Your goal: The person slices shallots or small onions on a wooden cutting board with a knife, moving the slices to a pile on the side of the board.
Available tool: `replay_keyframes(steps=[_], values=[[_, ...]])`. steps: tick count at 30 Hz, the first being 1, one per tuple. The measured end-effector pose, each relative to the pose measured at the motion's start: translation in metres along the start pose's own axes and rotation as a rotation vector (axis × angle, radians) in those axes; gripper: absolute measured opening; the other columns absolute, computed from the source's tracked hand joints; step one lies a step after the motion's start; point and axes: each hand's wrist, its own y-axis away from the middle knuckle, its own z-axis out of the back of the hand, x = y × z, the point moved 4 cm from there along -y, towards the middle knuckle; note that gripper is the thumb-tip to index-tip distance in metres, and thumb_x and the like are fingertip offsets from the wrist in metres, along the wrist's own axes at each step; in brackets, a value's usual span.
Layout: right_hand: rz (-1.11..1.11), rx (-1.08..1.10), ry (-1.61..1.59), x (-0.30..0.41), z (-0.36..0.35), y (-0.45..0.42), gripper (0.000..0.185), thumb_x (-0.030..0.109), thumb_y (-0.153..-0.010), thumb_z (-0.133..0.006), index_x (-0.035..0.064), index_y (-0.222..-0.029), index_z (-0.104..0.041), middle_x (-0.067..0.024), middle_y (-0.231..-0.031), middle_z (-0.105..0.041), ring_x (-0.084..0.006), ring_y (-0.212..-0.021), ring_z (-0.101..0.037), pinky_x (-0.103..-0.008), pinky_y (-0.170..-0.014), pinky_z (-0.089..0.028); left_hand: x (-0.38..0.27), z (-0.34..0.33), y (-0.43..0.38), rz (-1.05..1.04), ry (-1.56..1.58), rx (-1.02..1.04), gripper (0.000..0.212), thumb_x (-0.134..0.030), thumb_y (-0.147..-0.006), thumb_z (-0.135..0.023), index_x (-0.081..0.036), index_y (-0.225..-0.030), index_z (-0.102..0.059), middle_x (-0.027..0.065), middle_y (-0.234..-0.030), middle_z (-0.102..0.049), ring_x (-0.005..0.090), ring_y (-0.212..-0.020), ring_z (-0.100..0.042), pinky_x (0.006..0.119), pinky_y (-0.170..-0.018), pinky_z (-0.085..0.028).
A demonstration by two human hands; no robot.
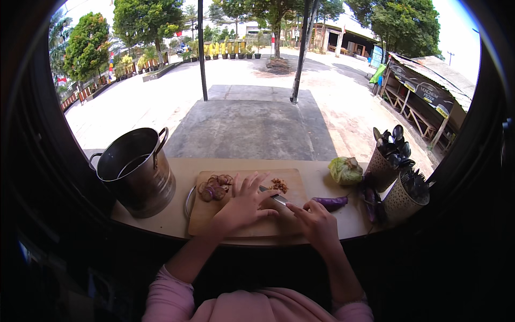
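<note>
My right hand [318,223] grips a knife [278,199], its blade slanting left and away over the wooden cutting board [293,178]. My left hand [243,203] is spread above the board with fingers apart. It holds nothing that I can see, and its fingers cover the blade's far end. Whether they touch the blade I cannot tell. Purple-skinned eggplant slices [213,189] are piled at the board's far left, beyond my left wrist. Past the blade lies a small heap of chopped brown bits [279,185]. A piece of purple eggplant [332,203] rests just right of the board.
A deep metal pot [161,197] with two handles stands at the left of the pale counter [249,163]. On the right are a cabbage [345,171], more dark eggplant [370,203], a perforated holder of spoons [378,169] and another of forks [402,199]. A paved yard lies beyond.
</note>
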Motion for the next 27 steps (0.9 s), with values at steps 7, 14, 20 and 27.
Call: replay_keyframes(steps=[7,14,20,27], values=[[-0.154,0.018,-0.134,-0.005,0.028,0.021,0.039,0.012,-0.089,-0.072,0.0271,-0.125,-0.075,-0.0033,-0.086,-0.062,-0.0220,-0.077,-0.065,-0.0365,-0.066,-0.053,0.012,0.001,-0.003,0.023,-0.041,0.041,0.065,-0.065,-0.093,-0.060,-0.026,-0.145,-0.059,0.0128,-0.166,-0.026,0.0355,-0.154,-0.021,0.065,-0.122,-0.006],[-0.252,-0.021,-0.247,-0.006,0.038,0.034,0.038,0.015,-0.092,-0.074,0.0275,-0.128,-0.074,-0.0061,-0.084,-0.064,-0.0244,-0.071,-0.064,-0.0386,-0.064,-0.052,0.014,0.013,0.004,0.023,0.001,-0.140,0.048,-0.048,-0.095,-0.066,-0.021,-0.136,-0.065,0.0102,-0.149,-0.049,0.0299,-0.143,-0.040,0.060,-0.121,-0.016],[-0.259,0.059,-0.294,0.009,0.035,0.045,0.047,0.014,-0.094,-0.071,0.0299,-0.138,-0.066,-0.0083,-0.088,-0.065,-0.0279,-0.072,-0.065,-0.0397,-0.066,-0.054,-0.001,0.030,0.033,0.187,0.132,-0.239,0.024,-0.029,-0.091,-0.074,-0.010,-0.105,-0.072,0.0101,-0.102,-0.068,0.0321,-0.107,-0.062,0.045,-0.098,-0.046],[-0.202,0.113,-0.264,0.028,0.027,0.039,0.048,0.013,-0.097,-0.066,0.0276,-0.143,-0.063,-0.0105,-0.091,-0.065,-0.0307,-0.076,-0.067,-0.0412,-0.068,-0.055,-0.004,0.015,0.049,0.277,0.226,-0.265,0.018,-0.018,-0.086,-0.078,-0.007,-0.099,-0.074,0.0110,-0.098,-0.069,0.0316,-0.101,-0.064,0.041,-0.092,-0.050]])
